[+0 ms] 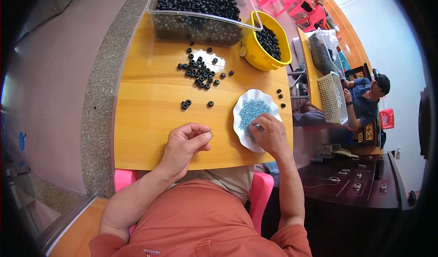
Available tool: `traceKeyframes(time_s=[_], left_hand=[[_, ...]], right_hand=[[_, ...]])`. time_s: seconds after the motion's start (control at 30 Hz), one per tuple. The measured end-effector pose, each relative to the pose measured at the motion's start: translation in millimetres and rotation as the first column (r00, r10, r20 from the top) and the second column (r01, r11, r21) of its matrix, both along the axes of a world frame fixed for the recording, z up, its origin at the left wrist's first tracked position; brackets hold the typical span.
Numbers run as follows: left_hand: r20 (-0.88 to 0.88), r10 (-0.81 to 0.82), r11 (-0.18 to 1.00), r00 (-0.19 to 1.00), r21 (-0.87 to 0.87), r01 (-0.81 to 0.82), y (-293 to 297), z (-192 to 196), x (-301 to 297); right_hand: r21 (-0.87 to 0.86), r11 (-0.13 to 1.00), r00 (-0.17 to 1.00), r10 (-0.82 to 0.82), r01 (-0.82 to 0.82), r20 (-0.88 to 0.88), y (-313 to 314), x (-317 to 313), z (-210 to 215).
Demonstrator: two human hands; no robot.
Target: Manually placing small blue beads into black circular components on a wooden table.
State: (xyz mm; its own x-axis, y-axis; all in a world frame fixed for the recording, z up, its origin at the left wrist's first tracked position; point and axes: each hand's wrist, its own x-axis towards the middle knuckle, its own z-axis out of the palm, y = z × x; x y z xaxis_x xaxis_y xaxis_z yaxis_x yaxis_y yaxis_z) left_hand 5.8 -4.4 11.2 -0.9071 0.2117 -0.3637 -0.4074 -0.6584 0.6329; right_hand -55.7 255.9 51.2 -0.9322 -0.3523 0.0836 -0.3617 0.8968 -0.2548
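My left hand (188, 144) hovers over the table's near edge, thumb pressed to the curled fingers. Whatever sits in that pinch is too small to make out. To its right, my right hand (272, 135) reaches into a white dish with a wavy rim (238, 128), fingertips drawn together among small clear-blue pieces (254, 112). Whether it grips one of them is hidden. Beyond my left hand lie a few black ring-like parts (186, 104) and a single black part (210, 104). Farther off is a loose cluster of the same parts (200, 73).
A clear plastic bin (196, 28) and a yellow tub (264, 64), both holding black parts, stand at the table's far end. A few black parts (281, 96) lie near the right edge. At another table on the right, a person (365, 95) sits by a white basket (332, 97).
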Motion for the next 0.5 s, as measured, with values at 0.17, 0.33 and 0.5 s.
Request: traceKeyframes(time_s=[0.17, 0.33, 0.5], left_hand=[[0.004, 0.000, 1.000, 1.000, -0.008, 0.001, 0.8, 0.6, 0.8], [0.007, -0.019, 1.000, 1.000, -0.016, 0.019, 0.0, 0.3, 1.1], [0.007, -0.032, 0.999, 0.999, -0.015, 0.032, 0.2, 1.7, 1.9]], right_hand=[[-0.021, 0.999, 0.999, -0.036, 0.036, -0.011, -3.7, -2.5, 4.4], [0.000, 1.000, 1.000, 0.015, -0.015, 0.022, -0.6, -6.0, 0.5], [-0.002, 1.000, 0.999, 0.025, -0.025, 0.029, 0.4, -7.0, 1.1]])
